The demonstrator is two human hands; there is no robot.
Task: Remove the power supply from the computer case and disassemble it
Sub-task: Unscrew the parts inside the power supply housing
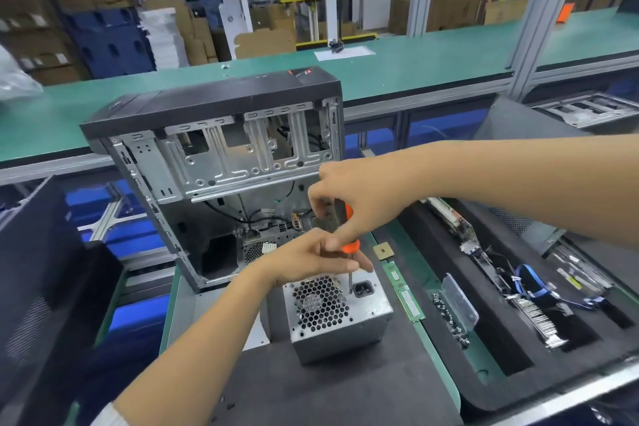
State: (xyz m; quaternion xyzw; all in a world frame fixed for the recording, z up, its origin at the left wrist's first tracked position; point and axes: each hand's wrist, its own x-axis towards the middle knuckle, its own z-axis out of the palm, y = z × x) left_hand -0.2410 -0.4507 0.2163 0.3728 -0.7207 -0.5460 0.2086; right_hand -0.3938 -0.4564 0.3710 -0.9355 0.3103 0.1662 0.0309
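The grey metal power supply [340,313] stands on the dark mat in front of the open computer case [221,162], its honeycomb fan grille and power socket facing up. An orange-and-black screwdriver [347,239] stands upright with its tip on the top face beside the socket. My right hand [352,201] grips its handle from above. My left hand [311,261] rests at the unit's far top edge, fingers pinching the shaft just under the handle.
A CPU chip [383,250] and a green memory stick [407,294] lie right of the power supply. A black foam tray [484,373] at right holds screws, cards and blue cables. A dark side panel [38,287] stands at left. Behind runs a green conveyor bench [432,62].
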